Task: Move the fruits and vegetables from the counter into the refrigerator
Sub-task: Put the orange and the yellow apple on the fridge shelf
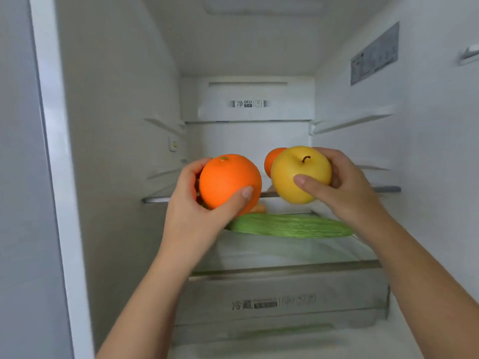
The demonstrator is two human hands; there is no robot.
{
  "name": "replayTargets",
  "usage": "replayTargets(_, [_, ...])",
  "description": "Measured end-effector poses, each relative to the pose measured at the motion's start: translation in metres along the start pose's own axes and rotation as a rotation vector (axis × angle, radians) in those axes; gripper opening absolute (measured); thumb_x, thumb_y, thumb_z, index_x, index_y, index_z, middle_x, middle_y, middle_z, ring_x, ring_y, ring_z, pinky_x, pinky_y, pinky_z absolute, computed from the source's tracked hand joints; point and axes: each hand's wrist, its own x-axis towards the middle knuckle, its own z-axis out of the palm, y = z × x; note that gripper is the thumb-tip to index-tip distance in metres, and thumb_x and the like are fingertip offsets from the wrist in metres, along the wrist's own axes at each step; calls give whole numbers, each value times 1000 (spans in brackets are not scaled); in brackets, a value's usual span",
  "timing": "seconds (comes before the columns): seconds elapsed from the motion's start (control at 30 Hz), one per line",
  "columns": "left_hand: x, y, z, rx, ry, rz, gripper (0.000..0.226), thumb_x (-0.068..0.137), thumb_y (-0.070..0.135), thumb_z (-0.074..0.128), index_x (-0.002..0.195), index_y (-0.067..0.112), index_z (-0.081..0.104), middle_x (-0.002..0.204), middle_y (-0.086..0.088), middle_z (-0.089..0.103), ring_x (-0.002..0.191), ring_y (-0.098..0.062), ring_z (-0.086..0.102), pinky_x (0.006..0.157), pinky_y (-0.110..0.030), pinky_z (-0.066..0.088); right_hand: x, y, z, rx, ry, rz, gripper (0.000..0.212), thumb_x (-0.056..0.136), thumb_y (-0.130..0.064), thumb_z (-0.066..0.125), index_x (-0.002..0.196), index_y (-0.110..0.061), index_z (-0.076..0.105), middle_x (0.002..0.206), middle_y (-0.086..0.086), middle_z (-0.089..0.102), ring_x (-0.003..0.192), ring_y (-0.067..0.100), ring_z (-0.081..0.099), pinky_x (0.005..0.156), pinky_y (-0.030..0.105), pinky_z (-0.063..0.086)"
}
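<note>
Orange [229, 181] wrapped in left hand [191, 213], yellow apple [300, 174] in right hand [344, 187], fingers curled round each. Both held at front edge of fridge shelf [386, 189]. 2nd orange [273, 158] sits behind apple; green gourd [290, 225] lies on lower shelf [285, 252].

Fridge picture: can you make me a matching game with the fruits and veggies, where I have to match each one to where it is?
Things
1. near orange
2. yellow apple
3. green gourd
4. far orange

Places
A. lying on the glass shelf
B. held in the left hand
C. peeking out from behind the yellow apple
D. held in the right hand

Right pairs: 1-B, 2-D, 3-A, 4-C
</note>
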Motion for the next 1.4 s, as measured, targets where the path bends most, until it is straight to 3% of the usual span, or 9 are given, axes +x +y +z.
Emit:
replayTargets(0.17, [46,-5,3,118,-22,-33,54,65,33,80,107,35,46,100,19,52,86,1,54,65,-16,47,55,17,13,-16,-104,41,47,69,-32,74,111,-28,52,110,-1,59,100,17,57,86,34,48])
replayTargets(0.27, [67,-15,3,110,-63,-101,55,66,30,81,109,29,47,104,6,56,89,-7,56,73,-22,48,77,25,20,-46,-168,90,48,71,-32,74,113,-24,52,109,-2,57,97,15,56,85,34,48])
replayTargets(0.4, [91,-26,2,192,-110,-190,52,72,22,76,114,20,46,108,-2,52,95,-19,53,82,-30,43,99,30,29,-13,-268,159,48,71,-37,73,113,-24,53,112,1,58,99,19,58,83,43,53])
replayTargets(0.63, [112,-40,4,200,-288,-290,58,75,16,73,126,8,49,119,-10,55,100,-19,54,71,-20,46,114,33,38,-51,-394,228,42,78,-43,65,110,-18,54,109,1,57,97,17,58,79,36,55])
replayTargets(0.77, [114,-45,3,122,-347,-345,57,76,9,71,127,8,47,122,-12,54,106,-22,54,83,-28,49,115,38,41,-27,-404,261,44,81,-44,61,114,-16,53,115,5,55,96,17,58,76,32,55])
replayTargets(0.93, [115,-44,2,26,-397,-406,83,57,18,74,132,9,41,123,-12,54,110,-25,55,96,-38,45,115,42,43,15,-412,240,54,84,-48,54,133,-29,40,123,-6,38,108,15,46,70,26,51])
replayTargets(1.1, [115,-47,1,86,-386,-391,76,72,8,76,136,12,35,129,-9,46,113,-25,49,95,-36,42,114,46,42,11,-428,224,65,78,-44,64,136,-30,36,134,-3,40,110,15,48,73,26,50])
replayTargets(1.4, [114,-49,3,107,-352,-333,74,75,11,71,138,13,32,131,-5,41,110,-16,44,85,-27,38,114,50,42,-57,-421,174,73,73,-36,73,135,-28,36,134,1,41,114,17,48,82,30,49])
